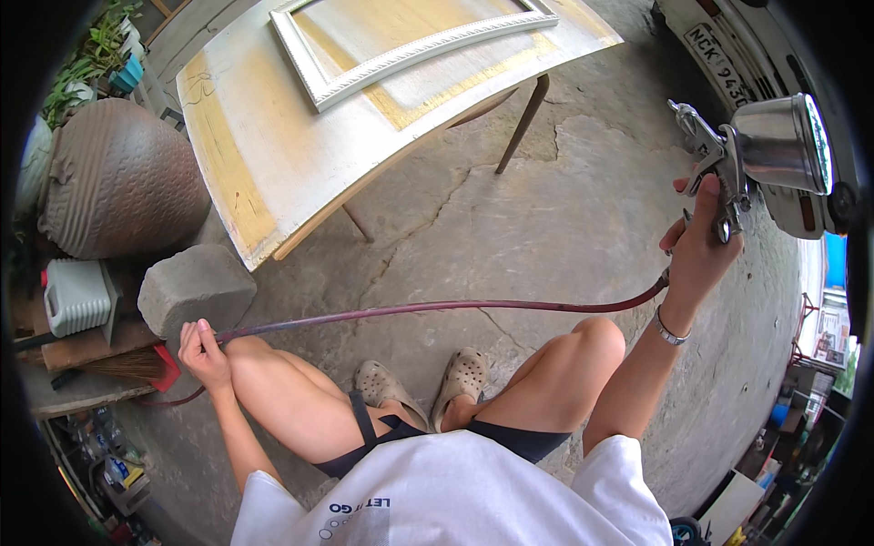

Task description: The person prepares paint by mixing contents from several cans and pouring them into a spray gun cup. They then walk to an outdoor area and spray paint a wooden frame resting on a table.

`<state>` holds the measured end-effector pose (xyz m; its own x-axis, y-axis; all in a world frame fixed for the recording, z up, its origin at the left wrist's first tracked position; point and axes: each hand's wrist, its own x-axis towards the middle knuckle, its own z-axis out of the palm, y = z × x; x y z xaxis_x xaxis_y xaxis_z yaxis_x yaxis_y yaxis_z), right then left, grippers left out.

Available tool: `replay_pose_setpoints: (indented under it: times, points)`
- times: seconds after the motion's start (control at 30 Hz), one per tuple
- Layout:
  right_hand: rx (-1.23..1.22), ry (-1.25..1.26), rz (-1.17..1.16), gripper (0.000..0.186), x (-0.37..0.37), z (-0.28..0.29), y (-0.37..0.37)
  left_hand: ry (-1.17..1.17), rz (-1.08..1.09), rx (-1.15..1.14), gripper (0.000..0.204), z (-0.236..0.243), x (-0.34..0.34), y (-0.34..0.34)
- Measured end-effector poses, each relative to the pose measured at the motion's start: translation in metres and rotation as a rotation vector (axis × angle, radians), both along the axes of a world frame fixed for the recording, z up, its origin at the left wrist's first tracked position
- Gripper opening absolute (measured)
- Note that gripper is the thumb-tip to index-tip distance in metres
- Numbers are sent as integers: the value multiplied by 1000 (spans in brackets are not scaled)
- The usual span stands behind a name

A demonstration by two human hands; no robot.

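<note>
A metal paint spray gun [719,164] with a shiny silver cup [772,141] is held up at the right, its handle wrapped by the fingers of my right hand [703,238]. From the gun's lower end a dark red air hose [455,308] runs leftward across my knees. My left hand [206,353] is closed around that hose beside my left knee. Ahead, a white picture frame [428,56] with a beaded edge lies on a board tabletop [291,136] smeared with white over yellow. The frame is cut off by the top edge of the view.
At the left stand a large brown clay jar [123,177], a grey stone block [196,289], a white plastic jug [78,296] and a broom [132,366]. Potted plants [96,55] sit behind. A parked vehicle [728,55] is at the far right. Cracked concrete floor [428,246] lies under the table.
</note>
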<state>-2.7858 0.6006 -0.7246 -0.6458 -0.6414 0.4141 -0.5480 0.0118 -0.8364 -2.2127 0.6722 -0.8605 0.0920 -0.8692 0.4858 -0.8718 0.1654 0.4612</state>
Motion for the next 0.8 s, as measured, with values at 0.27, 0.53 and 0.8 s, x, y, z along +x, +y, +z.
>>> replay_pose_setpoints:
  times: [0.27,0.53,0.8]
  points:
    - [16,12,5,33,-11,7,-1,-37,-6,-67,36,10,-1,4]
    - [75,-156,170,27,17,-2,21,-9,-24,-115,39,3,8,0]
    - [248,-302,571,16,38,8,68,-18,-54,-160,46,11,4,-12]
